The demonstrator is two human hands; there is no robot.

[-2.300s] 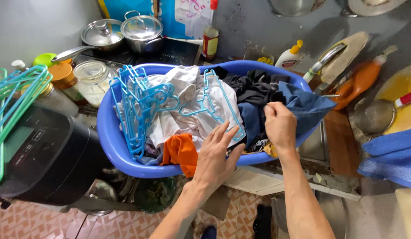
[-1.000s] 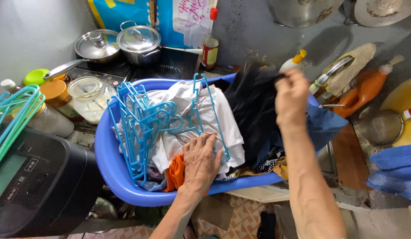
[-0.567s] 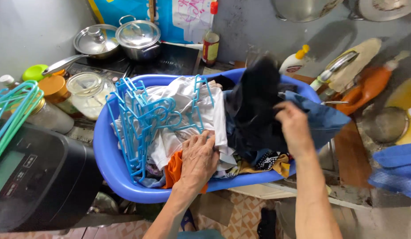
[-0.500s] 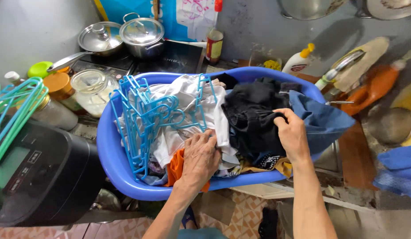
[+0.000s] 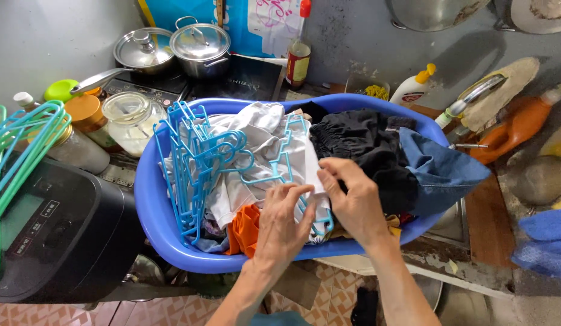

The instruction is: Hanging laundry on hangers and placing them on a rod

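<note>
A blue plastic basin point(image 5: 148, 205) full of laundry sits on the counter edge. Inside lie a bunch of light blue hangers point(image 5: 193, 163), a white garment point(image 5: 256, 142), black clothing point(image 5: 365, 142), a blue denim piece point(image 5: 440, 172) and an orange cloth point(image 5: 245, 226). My left hand point(image 5: 283, 226) rests on the laundry near the basin's front, its fingers touching a light blue hanger point(image 5: 292, 181). Beside it, my right hand point(image 5: 353, 202) pinches the edge of the white garment, next to the black clothing.
A black appliance point(image 5: 57, 235) with green hangers point(image 5: 17, 151) on it stands at the left. Pots point(image 5: 199, 45), jars point(image 5: 129, 121) and bottles crowd the back. At the right are a sink tap point(image 5: 470, 99), an orange bottle point(image 5: 513, 130) and a blue cloth point(image 5: 546, 244).
My right hand lifted the black garment up, dropped it back into the basin, then moved left to the white garment. My left hand shifted slightly onto the hanger.
</note>
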